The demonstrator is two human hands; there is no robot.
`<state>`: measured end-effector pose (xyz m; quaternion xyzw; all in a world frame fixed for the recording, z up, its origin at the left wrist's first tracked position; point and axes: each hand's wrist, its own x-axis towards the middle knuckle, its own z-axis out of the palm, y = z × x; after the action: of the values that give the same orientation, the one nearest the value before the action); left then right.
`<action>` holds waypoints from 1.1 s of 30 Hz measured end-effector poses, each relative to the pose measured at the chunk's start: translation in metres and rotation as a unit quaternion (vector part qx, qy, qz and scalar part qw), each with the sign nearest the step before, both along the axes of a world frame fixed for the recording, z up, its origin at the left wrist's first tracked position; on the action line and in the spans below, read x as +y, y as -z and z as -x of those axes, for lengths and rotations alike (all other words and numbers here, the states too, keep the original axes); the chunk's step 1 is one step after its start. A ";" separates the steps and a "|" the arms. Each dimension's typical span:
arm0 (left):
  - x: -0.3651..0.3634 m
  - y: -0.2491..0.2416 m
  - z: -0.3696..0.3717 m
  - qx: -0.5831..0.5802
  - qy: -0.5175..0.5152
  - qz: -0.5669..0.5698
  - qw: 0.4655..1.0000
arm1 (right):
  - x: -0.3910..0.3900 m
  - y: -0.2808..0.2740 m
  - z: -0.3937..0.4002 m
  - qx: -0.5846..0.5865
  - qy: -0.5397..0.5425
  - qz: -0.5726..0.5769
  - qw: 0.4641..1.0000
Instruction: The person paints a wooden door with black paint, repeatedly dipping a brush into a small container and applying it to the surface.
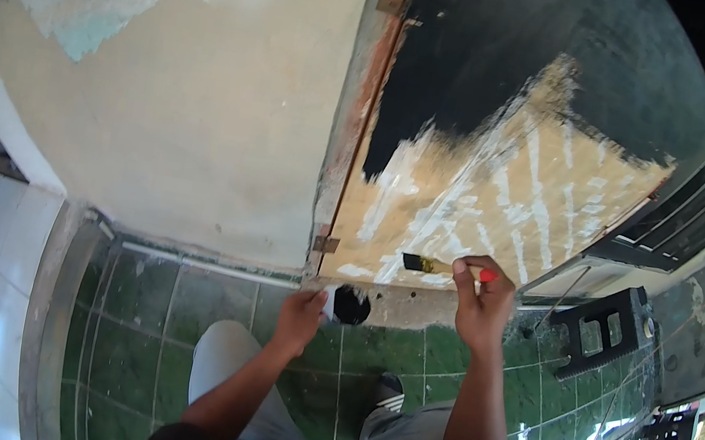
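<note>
- Fingers (468,269) of right hand (480,301) clamped on a paintbrush (434,266), bristles touching the lower edge of a door (510,182).
- Fingers of left hand (301,313) wrapped round a small paint can (345,305), held low just above the green tiled floor (147,316).
- Door black across the top, bare pale wood below.
- Cream wall (201,118) to the left of the door.

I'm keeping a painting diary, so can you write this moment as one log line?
right hand: holds brush on door bottom | left hand: holds black paint cup | door: top black, bottom bare | floor: green tiles
</note>
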<state>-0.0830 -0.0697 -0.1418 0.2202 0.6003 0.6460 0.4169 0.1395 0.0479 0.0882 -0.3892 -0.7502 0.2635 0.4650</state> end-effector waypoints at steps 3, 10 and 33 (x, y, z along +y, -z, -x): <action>0.005 -0.051 0.004 0.017 0.010 0.002 1.000 | -0.007 -0.004 0.003 -0.008 -0.024 0.002 1.000; 0.013 -0.111 -0.004 -0.009 0.028 -0.050 0.998 | -0.016 0.001 0.032 -0.083 -0.099 -0.019 0.991; 0.036 -0.172 -0.002 0.053 0.015 -0.135 0.989 | 0.016 0.022 0.064 -0.094 -0.089 -0.133 0.983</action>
<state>-0.0809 -0.0342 0.0300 0.3174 0.5254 0.7024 0.3603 0.0751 0.0639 0.0665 -0.2789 -0.8506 0.1633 0.4146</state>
